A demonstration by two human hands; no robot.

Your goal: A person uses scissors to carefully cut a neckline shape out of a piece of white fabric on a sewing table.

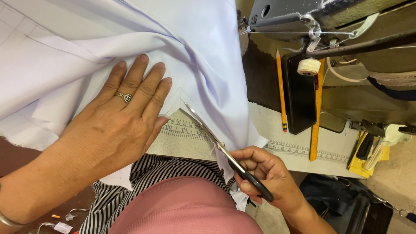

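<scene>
Scissors are gripped by the right hand, fingers curled through the black handles, blades parted toward 11 o'clock at the edge of the pale fabric. At 9 o'clock, the fabric is pressed flat by the left hand, fingers spread. A pencil lies at 1 o'clock.

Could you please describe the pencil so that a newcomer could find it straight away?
Start at the dark sewing machine at upper right. Below it lies a black phone; the pencil lies along its left edge. It is thin and orange, unlike the broader yellow ruler right of the phone.
</scene>
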